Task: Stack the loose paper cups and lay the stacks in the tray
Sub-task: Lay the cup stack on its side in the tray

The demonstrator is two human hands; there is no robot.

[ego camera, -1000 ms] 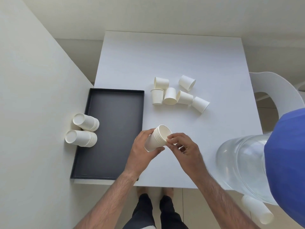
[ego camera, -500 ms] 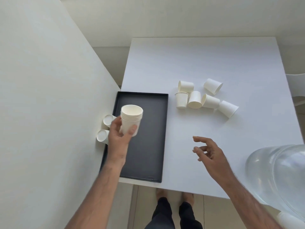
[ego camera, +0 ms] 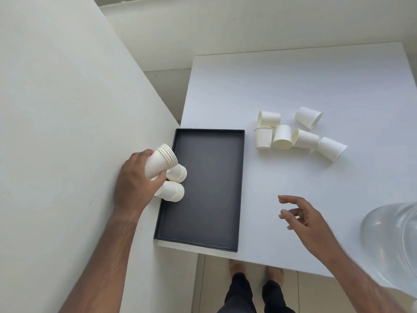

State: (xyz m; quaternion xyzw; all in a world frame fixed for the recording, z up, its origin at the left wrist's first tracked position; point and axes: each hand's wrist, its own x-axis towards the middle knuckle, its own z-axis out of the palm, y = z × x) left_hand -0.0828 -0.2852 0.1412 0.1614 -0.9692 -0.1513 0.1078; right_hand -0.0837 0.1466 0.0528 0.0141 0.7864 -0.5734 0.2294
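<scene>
A black tray [ego camera: 207,190] lies on the white table's left side. My left hand [ego camera: 133,184] grips a stack of white paper cups [ego camera: 161,160], tilted on its side at the tray's left edge, rims pointing right. Just below it two more cup stacks [ego camera: 178,172] [ego camera: 173,192] lie on their sides over the tray's left rim, partly hidden by my fingers. Several loose paper cups [ego camera: 282,136] sit in a cluster on the table right of the tray. My right hand [ego camera: 302,215] hovers over the table, fingers loosely spread, holding nothing.
A white wall panel [ego camera: 67,132] stands right against the tray's left side. A large clear water bottle [ego camera: 392,240] stands at the table's right front corner. The table's near edge [ego camera: 259,263] runs just past the tray, with my legs and feet below.
My left hand has carried the stack left and down to the tray's left edge and tipped it onto its side. My right hand stays empty above the table.
</scene>
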